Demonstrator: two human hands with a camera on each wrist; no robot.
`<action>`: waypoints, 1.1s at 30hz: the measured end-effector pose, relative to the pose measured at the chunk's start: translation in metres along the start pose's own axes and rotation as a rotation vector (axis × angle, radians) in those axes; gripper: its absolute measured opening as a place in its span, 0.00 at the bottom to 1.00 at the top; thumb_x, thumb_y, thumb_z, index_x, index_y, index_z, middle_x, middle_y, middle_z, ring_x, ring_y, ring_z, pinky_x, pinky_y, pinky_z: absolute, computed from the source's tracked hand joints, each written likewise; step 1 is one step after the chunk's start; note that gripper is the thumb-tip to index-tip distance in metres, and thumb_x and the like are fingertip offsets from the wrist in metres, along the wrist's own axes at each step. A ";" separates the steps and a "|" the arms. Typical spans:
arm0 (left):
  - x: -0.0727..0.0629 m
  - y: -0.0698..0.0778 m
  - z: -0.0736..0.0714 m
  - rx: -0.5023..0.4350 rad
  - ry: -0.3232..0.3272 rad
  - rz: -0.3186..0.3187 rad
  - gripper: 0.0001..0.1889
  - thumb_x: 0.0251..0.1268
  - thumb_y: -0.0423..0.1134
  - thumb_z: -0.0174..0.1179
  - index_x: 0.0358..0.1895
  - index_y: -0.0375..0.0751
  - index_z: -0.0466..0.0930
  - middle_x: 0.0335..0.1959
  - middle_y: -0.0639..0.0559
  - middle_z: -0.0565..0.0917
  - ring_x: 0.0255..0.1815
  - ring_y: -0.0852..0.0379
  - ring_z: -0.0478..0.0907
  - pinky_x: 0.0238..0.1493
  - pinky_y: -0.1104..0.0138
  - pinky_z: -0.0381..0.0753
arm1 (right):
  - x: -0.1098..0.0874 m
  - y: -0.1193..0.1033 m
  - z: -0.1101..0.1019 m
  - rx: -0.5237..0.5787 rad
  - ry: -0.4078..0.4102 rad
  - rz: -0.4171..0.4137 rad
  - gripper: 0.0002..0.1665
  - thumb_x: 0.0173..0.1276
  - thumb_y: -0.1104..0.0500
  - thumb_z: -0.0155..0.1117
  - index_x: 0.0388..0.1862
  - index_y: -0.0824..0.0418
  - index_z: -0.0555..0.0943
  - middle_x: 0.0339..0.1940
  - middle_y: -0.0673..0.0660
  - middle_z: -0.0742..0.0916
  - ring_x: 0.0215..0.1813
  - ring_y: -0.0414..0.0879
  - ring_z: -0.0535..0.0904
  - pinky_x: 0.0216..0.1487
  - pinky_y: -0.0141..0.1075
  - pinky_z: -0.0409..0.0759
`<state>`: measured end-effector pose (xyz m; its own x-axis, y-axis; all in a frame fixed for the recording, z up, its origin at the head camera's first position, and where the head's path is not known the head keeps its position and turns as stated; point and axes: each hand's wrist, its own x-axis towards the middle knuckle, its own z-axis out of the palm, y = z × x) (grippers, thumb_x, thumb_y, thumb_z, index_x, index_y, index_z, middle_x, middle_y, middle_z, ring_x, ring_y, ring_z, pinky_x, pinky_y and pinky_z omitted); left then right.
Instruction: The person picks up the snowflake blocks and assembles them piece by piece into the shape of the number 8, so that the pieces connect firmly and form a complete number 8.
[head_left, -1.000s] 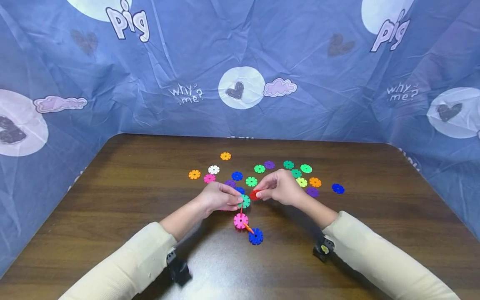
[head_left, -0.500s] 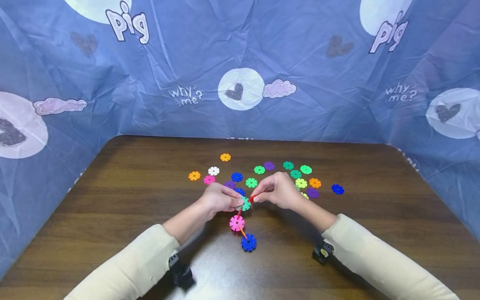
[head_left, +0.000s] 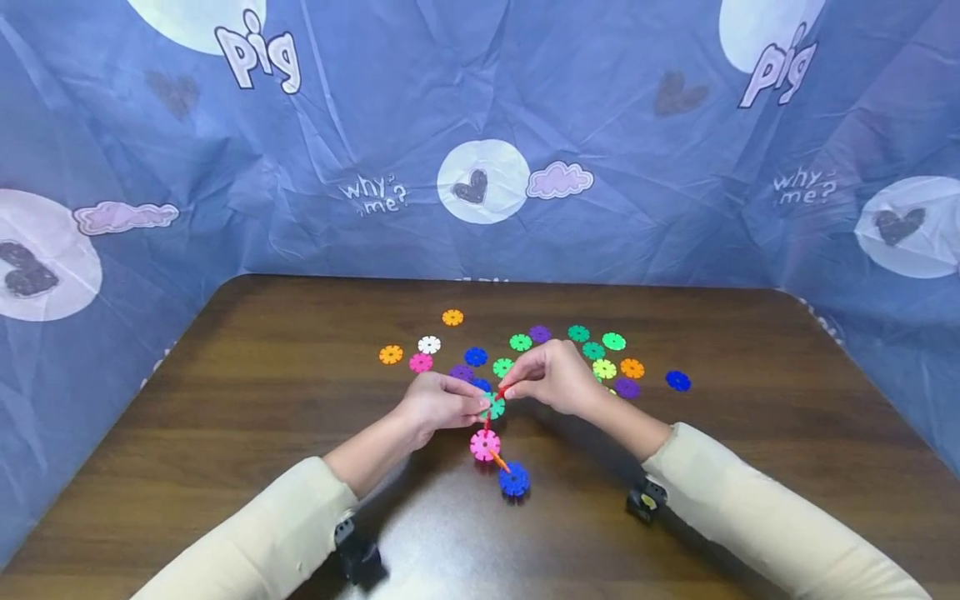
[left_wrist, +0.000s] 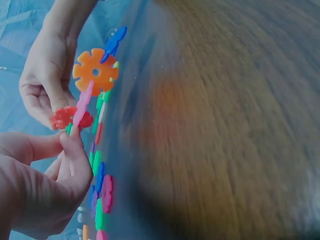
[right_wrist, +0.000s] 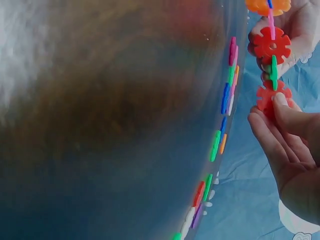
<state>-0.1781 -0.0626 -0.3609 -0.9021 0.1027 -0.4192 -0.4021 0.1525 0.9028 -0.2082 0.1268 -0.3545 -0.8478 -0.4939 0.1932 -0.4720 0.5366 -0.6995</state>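
Note:
My left hand (head_left: 442, 402) pinches a green notched plastic disc (head_left: 494, 407) between thumb and fingers. That disc is part of a chain of interlocking discs: below it come a red disc (right_wrist: 272, 46), a pink disc (head_left: 484, 445), an orange disc (left_wrist: 94, 73) and a blue disc (head_left: 513, 480), which hangs lowest in the head view. Another red disc (right_wrist: 265, 95) is pinched by my right hand (head_left: 551, 379), meeting the green disc's edge at right angles in the right wrist view. The fingers partly cover both the green disc and this red one.
Loose discs lie on the brown table (head_left: 262, 400) beyond the hands, among them a white disc (head_left: 429, 344), an orange disc (head_left: 452, 317) and, far right, a blue disc (head_left: 678, 381). A blue printed cloth (head_left: 630, 217) stands behind the table.
My right hand has brought the red disc leftward to the green disc's edge and turned it edge-on. The hanging chain swung left, then back right. My left hand keeps its pinch.

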 end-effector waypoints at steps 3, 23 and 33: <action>-0.002 -0.002 0.001 -0.026 -0.037 0.000 0.11 0.58 0.26 0.64 0.43 0.23 0.82 0.24 0.50 0.85 0.25 0.63 0.82 0.39 0.67 0.87 | 0.000 0.002 -0.002 -0.008 -0.042 -0.011 0.03 0.52 0.62 0.76 0.27 0.59 0.89 0.28 0.54 0.91 0.35 0.44 0.89 0.37 0.29 0.86; -0.006 -0.007 -0.002 0.107 -0.072 0.040 0.08 0.59 0.27 0.64 0.39 0.25 0.83 0.29 0.44 0.87 0.24 0.62 0.82 0.38 0.67 0.87 | -0.002 0.012 -0.008 0.122 -0.188 -0.020 0.11 0.56 0.68 0.71 0.40 0.68 0.85 0.38 0.63 0.90 0.42 0.51 0.88 0.43 0.31 0.86; -0.006 -0.007 -0.005 0.111 -0.054 0.028 0.07 0.58 0.25 0.64 0.39 0.25 0.82 0.31 0.42 0.88 0.23 0.62 0.81 0.35 0.69 0.87 | -0.013 0.038 -0.055 -0.043 -0.079 0.083 0.13 0.55 0.66 0.73 0.41 0.66 0.86 0.39 0.62 0.90 0.41 0.49 0.88 0.42 0.35 0.86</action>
<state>-0.1705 -0.0690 -0.3645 -0.9019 0.1610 -0.4009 -0.3541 0.2561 0.8994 -0.2279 0.1909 -0.3459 -0.8632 -0.4986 0.0798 -0.4129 0.6059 -0.6800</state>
